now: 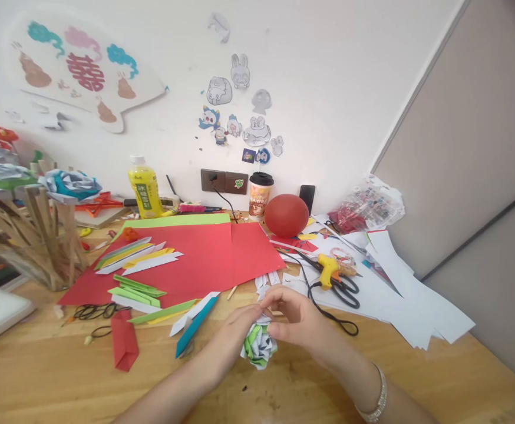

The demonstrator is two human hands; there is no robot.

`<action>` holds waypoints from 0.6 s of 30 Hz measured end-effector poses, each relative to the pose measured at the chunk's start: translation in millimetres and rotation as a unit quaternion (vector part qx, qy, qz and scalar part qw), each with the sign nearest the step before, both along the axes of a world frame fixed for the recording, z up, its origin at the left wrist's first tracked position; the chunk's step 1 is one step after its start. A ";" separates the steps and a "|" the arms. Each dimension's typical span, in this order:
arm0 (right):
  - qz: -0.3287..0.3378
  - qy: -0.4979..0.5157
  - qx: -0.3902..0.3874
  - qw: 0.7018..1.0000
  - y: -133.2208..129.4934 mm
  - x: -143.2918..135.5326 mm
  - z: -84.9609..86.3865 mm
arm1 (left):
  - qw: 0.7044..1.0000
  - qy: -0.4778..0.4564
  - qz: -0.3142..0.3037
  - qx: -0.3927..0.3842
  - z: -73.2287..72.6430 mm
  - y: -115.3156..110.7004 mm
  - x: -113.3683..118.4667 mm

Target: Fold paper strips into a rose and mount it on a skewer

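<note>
A green and white folded paper flower (261, 347) is held above the near part of the wooden table. My left hand (236, 333) is closed against its left side. From the right, my right hand (290, 318) grips its far edge with bent thumb and fingers, and the fingertips of both hands meet there. The hands hide the flower's far side. Left of them lie folded paper strips, among them a blue strip (197, 325) and a white strip (193, 315). White folded pieces (266, 284) rest just beyond my fingers.
Red paper sheets (213, 253) cover the middle of the table (187, 388). A yellow glue gun (328, 272) and black-handled scissors (346, 292) lie on white paper at right. Behind stand a red balloon (286, 215), a cup (260, 197) and a yellow bottle (145, 189).
</note>
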State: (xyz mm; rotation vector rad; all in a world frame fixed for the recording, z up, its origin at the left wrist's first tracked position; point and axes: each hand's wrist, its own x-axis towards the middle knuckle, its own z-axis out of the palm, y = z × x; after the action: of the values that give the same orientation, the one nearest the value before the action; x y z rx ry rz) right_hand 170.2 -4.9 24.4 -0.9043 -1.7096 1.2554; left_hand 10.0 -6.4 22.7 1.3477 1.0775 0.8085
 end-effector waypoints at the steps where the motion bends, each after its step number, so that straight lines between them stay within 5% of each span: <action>1: -0.009 -0.022 0.019 1.000 -0.8 0.1 1.6 | 1.000 0.001 0.000 0.001 -0.6 0.1 0.2; 12: -0.103 -0.129 0.225 0.960 -10.7 -7.9 5.7 | 0.999 0.007 0.042 0.009 4.0 -3.0 0.0; 18: -0.073 -0.090 0.184 0.976 -11.3 -6.5 6.2 | 0.987 -0.106 -0.005 -0.121 6.1 -5.0 2.1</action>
State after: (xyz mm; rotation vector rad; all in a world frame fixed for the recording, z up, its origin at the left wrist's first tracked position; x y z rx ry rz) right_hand 163.7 -16.2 30.6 -0.9191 -1.8991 0.7431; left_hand 12.1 -11.4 28.8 1.0372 0.9655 0.7674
